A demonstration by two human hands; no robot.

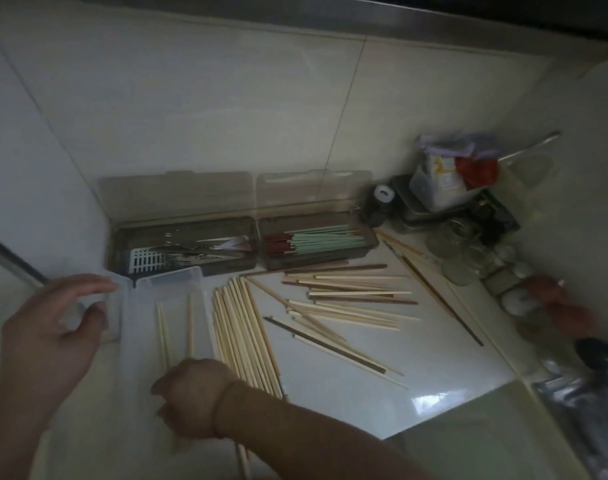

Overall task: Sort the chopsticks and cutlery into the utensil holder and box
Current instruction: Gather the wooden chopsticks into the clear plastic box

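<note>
A clear plastic box (146, 403) lies at the front left with a few bamboo chopsticks (162, 336) inside. My left hand (49, 330) touches the box's left wall with spread fingers and thumb. My right hand (188, 400) reaches across the box's near end, fingers curled under, where the near ends of two chopsticks meet it. A bundle of bamboo chopsticks (245, 336) lies beside the box, and mixed light and dark chopsticks (351, 296) are scattered to the right. At the back stand two grey holders with raised lids: cutlery holder (183, 249) and chopstick holder (316, 244) with green-and-red chopsticks.
The tiled wall corner closes in the back left. Clutter fills the back right: glass jars (465, 254), a small dark bottle (382, 202), and a tub with bags (448, 178). Another hand (555, 299), blurred, shows at the right edge. A plastic bag (586, 393) lies front right.
</note>
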